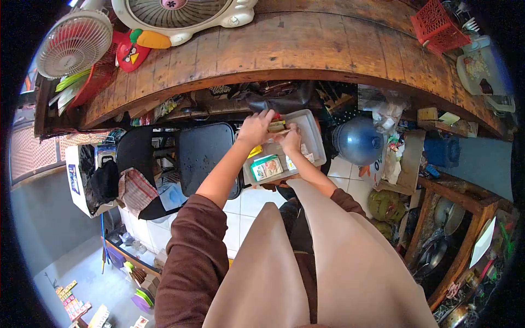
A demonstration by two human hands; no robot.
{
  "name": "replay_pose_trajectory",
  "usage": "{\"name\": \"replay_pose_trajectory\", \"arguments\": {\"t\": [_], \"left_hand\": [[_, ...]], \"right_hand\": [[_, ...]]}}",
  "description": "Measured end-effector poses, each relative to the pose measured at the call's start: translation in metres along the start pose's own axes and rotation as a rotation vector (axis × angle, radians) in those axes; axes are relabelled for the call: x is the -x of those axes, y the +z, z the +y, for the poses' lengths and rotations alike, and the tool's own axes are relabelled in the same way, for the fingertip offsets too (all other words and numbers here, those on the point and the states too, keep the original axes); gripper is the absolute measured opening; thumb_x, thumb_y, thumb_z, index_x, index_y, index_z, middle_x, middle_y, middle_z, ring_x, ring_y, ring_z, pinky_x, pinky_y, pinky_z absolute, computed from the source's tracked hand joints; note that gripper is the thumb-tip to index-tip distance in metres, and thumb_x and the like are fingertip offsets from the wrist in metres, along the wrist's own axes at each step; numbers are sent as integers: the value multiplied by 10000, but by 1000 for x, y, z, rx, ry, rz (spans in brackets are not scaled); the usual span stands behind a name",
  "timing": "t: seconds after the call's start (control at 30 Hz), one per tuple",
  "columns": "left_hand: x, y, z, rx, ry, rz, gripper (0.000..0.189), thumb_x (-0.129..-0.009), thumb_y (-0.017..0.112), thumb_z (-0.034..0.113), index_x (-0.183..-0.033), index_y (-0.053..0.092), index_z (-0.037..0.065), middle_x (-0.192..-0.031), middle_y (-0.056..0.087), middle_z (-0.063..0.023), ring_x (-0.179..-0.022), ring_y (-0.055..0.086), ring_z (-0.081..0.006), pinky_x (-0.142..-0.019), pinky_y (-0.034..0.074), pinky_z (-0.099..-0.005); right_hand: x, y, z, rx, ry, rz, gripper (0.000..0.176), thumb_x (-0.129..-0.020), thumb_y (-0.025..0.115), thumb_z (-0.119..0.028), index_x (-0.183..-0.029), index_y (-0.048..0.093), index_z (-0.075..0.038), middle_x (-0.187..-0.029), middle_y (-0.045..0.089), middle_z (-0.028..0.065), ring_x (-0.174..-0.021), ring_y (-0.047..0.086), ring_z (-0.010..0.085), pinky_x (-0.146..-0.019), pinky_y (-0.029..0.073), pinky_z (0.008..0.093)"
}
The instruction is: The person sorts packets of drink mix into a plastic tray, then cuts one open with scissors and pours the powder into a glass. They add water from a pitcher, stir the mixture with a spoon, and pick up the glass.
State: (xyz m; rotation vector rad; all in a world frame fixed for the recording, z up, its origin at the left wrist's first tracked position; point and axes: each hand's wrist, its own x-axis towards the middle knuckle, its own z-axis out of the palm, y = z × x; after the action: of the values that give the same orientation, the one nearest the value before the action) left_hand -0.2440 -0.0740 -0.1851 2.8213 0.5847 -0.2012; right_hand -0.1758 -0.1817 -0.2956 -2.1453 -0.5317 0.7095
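My left hand [256,129] is over the left back part of a grey plastic bin [310,123], its fingers bent around small yellow-brown packet-like items [278,126]. My right hand [290,140] meets them from the right, fingers closed against the same items. What kind they are is too small to tell, and the fingers partly cover them. A bit of red shows just behind my left fingertips. In the front of the bin lies a green and white box [266,168] with a picture on it. A yellow pack [255,151] and small white packs [305,155] lie beside it.
A black chair seat [205,156] stands left of the bin, a large blue water jug [358,141] right of it. The wooden counter [317,46] overhangs the far side. A fan [74,44] stands at upper left, a wooden rack with pans [437,240] at right.
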Motion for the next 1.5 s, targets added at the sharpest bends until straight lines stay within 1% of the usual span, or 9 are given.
{"name": "replay_pose_trajectory", "arguments": {"t": [0.33,0.6,0.67,0.83,1.13,1.2,1.33,1.43,1.5], "left_hand": [[11,12,-4,38,-46,89,561,-661,657,201,-1155,408,103,-985,530,-108,-912,536,-285,-754,448,-391],[38,8,-8,243,-190,197,553,-688,657,226,-1171,421,95,-1002,512,-121,-944,503,-309,-823,410,-387],[43,12,-8,234,-228,107,569,-669,676,251,-1159,438,91,-1055,489,-124,-1014,464,-317,-895,370,-418],[40,5,10,127,-136,193,603,-585,737,275,-1097,479,87,-1219,404,-103,-1169,351,-314,-993,237,-526],[28,15,16,19,-136,191,609,-586,737,256,-1106,457,108,-1298,345,-85,-1218,301,-317,-1005,212,-538],[30,15,17,23,-141,199,607,-587,737,255,-1105,457,107,-1299,345,-85,-1218,301,-317,-1006,209,-539],[32,15,15,40,-150,224,593,-593,732,271,-1100,475,99,-1293,342,-89,-1218,300,-307,-1004,198,-548],[34,7,17,49,-164,248,579,-592,731,256,-1080,473,82,-1294,344,-91,-1219,301,-310,-1002,202,-542],[36,-12,21,124,-118,324,569,-587,730,224,-1069,467,71,-1287,353,-109,-1203,321,-318,-990,237,-527]], "right_hand": [[-6,-15,6,145,-20,-110,743,-526,809,-215,-1107,394,-11,-1059,495,234,-990,499,371,-852,419,401],[-13,-8,33,-151,-231,-32,561,-575,791,-141,-1015,452,-59,-934,553,125,-783,588,206,-655,485,309],[-9,-18,20,-103,-153,-60,547,-576,794,-147,-994,452,-62,-891,564,110,-767,590,193,-653,483,304],[-6,-18,14,-98,-73,-52,531,-577,796,-149,-960,437,-70,-778,582,71,-719,592,168,-659,484,300],[-11,-11,25,-18,-148,-46,670,-578,794,-134,-1101,385,-46,-937,560,140,-748,619,214,-670,488,312],[-9,-14,24,-164,-57,-106,692,-549,775,-47,-1119,382,-33,-1061,451,168,-881,548,266,-728,478,328],[-5,-20,23,-159,-89,-78,704,-547,775,-42,-1128,377,-27,-1081,439,177,-900,547,283,-731,481,317],[1,-28,21,-166,-147,-66,716,-583,783,-128,-1156,364,-34,-1076,508,173,-826,621,243,-697,489,339],[-3,-40,21,93,-201,-59,688,-618,761,-171,-1173,382,-27,-1108,510,163,-890,599,242,-737,481,341]]}}
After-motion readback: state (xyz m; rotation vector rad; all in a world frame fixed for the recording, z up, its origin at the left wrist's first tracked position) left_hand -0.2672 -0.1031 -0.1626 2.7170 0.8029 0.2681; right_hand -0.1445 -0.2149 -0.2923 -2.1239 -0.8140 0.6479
